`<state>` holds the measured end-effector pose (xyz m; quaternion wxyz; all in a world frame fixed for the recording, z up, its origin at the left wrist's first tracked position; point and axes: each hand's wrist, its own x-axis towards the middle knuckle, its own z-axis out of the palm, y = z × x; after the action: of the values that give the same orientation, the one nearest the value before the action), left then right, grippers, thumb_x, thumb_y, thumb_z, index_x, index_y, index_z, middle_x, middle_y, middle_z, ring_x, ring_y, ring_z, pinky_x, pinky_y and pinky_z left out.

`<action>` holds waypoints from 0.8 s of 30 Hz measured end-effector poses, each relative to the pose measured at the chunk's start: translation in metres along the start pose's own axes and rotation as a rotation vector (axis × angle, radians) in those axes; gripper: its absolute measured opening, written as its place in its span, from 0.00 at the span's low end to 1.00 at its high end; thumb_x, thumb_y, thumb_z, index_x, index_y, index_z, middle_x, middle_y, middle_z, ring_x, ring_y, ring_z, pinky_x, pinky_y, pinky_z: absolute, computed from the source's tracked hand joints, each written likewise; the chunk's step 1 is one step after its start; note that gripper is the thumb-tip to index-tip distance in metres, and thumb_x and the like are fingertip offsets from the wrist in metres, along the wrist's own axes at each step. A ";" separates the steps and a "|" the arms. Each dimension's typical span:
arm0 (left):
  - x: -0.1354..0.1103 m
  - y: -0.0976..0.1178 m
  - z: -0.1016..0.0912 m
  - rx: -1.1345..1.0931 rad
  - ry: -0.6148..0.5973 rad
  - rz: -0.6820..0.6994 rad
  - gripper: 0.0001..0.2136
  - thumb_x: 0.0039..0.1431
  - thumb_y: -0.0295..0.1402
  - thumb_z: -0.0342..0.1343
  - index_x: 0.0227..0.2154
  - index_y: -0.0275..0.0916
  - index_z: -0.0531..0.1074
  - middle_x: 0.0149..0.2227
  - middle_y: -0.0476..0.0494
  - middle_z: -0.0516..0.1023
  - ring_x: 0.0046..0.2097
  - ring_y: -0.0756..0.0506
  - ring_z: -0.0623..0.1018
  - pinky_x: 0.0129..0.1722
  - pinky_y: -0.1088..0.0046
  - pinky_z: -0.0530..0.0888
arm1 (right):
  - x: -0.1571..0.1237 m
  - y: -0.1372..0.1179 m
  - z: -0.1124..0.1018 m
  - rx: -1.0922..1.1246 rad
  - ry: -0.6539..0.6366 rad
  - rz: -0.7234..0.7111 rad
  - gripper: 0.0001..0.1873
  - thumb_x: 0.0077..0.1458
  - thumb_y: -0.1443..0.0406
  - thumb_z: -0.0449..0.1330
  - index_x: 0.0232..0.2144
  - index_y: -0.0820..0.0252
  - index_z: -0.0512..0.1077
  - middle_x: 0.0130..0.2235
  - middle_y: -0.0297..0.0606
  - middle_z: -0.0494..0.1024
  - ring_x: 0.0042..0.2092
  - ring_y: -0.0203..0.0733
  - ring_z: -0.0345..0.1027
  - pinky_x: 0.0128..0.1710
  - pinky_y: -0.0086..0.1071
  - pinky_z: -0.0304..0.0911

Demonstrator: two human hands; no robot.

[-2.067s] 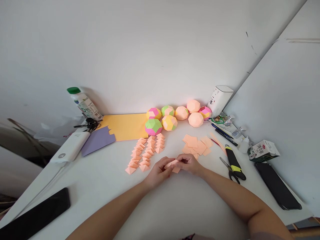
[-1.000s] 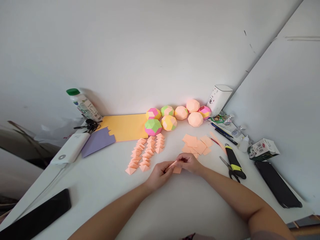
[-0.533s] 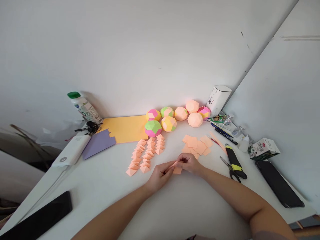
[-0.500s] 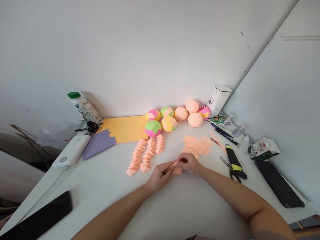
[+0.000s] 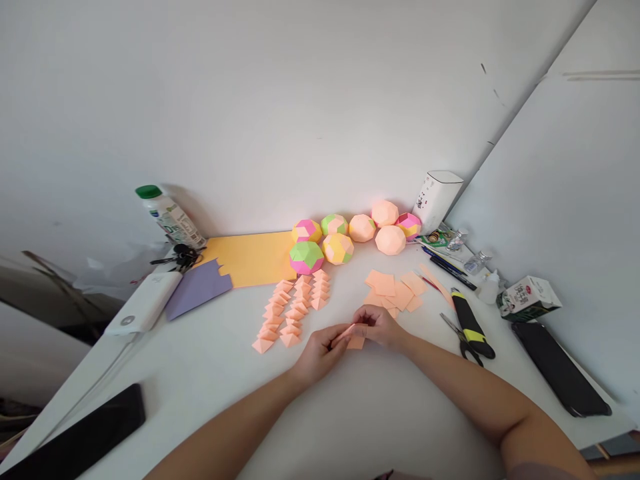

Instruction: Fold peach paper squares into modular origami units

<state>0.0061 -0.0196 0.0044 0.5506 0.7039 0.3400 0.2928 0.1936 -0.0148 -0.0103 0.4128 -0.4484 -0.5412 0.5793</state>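
Between my two hands is a small peach paper square (image 5: 357, 343), partly covered by the fingers. My left hand (image 5: 320, 353) pinches its left side, and my right hand (image 5: 379, 327) pinches the upper right part with thumb and fingers. Just beyond the right hand lies a loose pile of flat peach paper squares (image 5: 401, 293). Left of the hands, folded peach paper pieces (image 5: 273, 320) stand nested in three rows. Behind them sit several faceted paper balls (image 5: 307, 257) in peach, pink, green and yellow.
Scissors (image 5: 463, 340) and a black-yellow utility knife (image 5: 471, 323) lie at right, near pens (image 5: 450, 270), a milk carton (image 5: 529, 298) and a black phone (image 5: 560, 367). At left are yellow paper (image 5: 255, 260), purple paper (image 5: 197, 290), a bottle (image 5: 173, 217), a power bank (image 5: 145, 303) and a dark device (image 5: 80, 437).
Both hands keep the paper square in almost the same place. The fingers have shifted only slightly on it; the other things lie as before.
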 end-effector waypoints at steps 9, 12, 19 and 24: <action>-0.001 -0.004 0.000 0.017 -0.002 -0.018 0.16 0.61 0.39 0.45 0.42 0.36 0.73 0.23 0.51 0.60 0.26 0.51 0.58 0.26 0.76 0.59 | 0.001 0.000 -0.001 -0.032 0.001 -0.011 0.14 0.42 0.58 0.67 0.24 0.62 0.70 0.24 0.31 0.67 0.26 0.33 0.59 0.27 0.28 0.56; 0.000 -0.005 0.000 0.025 0.002 -0.018 0.15 0.61 0.39 0.46 0.40 0.36 0.73 0.23 0.52 0.59 0.27 0.51 0.58 0.26 0.76 0.59 | 0.002 0.001 -0.002 -0.029 0.000 -0.018 0.13 0.42 0.59 0.67 0.24 0.62 0.70 0.24 0.31 0.67 0.26 0.32 0.59 0.27 0.28 0.56; 0.000 -0.006 0.000 0.018 0.002 -0.011 0.15 0.61 0.38 0.46 0.41 0.37 0.74 0.22 0.53 0.53 0.26 0.51 0.56 0.25 0.76 0.56 | 0.002 0.001 -0.003 0.010 -0.021 -0.030 0.10 0.43 0.62 0.67 0.24 0.62 0.71 0.24 0.31 0.68 0.27 0.33 0.60 0.28 0.28 0.56; 0.000 -0.006 0.001 0.007 0.004 -0.005 0.14 0.61 0.37 0.46 0.40 0.37 0.74 0.23 0.53 0.52 0.26 0.51 0.55 0.25 0.76 0.56 | 0.001 -0.003 -0.003 0.008 -0.029 -0.025 0.10 0.43 0.62 0.67 0.23 0.62 0.71 0.24 0.31 0.68 0.27 0.33 0.60 0.27 0.28 0.56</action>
<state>0.0059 -0.0187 -0.0013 0.5482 0.7045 0.3438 0.2916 0.1959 -0.0129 -0.0071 0.4139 -0.4316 -0.5502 0.5828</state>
